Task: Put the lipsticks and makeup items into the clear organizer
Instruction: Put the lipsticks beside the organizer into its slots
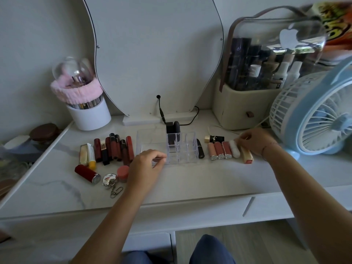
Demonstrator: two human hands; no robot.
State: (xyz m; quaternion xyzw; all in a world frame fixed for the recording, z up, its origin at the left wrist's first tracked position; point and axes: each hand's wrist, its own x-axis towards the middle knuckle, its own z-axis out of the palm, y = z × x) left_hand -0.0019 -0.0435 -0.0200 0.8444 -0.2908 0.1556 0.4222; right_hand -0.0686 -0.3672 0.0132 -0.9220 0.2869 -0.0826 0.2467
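The white marble-look vanity table (190, 180) carries the clear organizer (187, 149) at its middle, one black item (172, 128) standing in a far-left cell. The left hand (146, 164) sits at the organizer's near-left corner, curled fingers pinching its low rim. The right hand (255, 141) lies right of the organizer, its fingers bunched over the far ends of a white tube (235, 150) and a cream lipstick (247, 158). Whether they grip either is unclear. Dark red lipsticks (114, 149) lie left of the organizer, three pink lipsticks (221, 150) right.
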